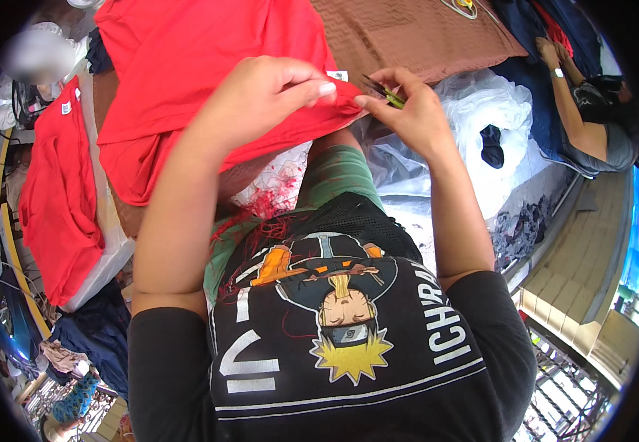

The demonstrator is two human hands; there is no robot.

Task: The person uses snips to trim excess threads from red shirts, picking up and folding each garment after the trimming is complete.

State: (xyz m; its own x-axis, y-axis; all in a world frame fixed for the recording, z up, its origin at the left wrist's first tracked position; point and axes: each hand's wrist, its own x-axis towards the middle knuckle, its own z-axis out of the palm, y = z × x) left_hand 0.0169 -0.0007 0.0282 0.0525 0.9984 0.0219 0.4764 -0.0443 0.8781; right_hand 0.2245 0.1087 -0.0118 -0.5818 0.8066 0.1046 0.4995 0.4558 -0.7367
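Note:
A red garment (187,96) of smooth cloth lies spread in front of me, its near edge drawn out to the right in a narrow strip. My left hand (271,96) is closed on that edge, thumb uppermost, with the other fingers partly hidden. Beside the thumb a small white label (338,76) shows on the cloth. In my right hand (413,118) is a pair of small thread snips (387,94) with yellow-green handles, the dark tips pointing left. The right thumb and fingertips meet the corner of the red cloth.
A brown cloth-covered surface (408,37) lies beneath the garment. Cut red threads (268,210) are scattered on my lap. Clear plastic sheeting (481,110) bunches at the right. Another red garment (61,199) rests at the left. Another person's arm (573,110) shows at the far right.

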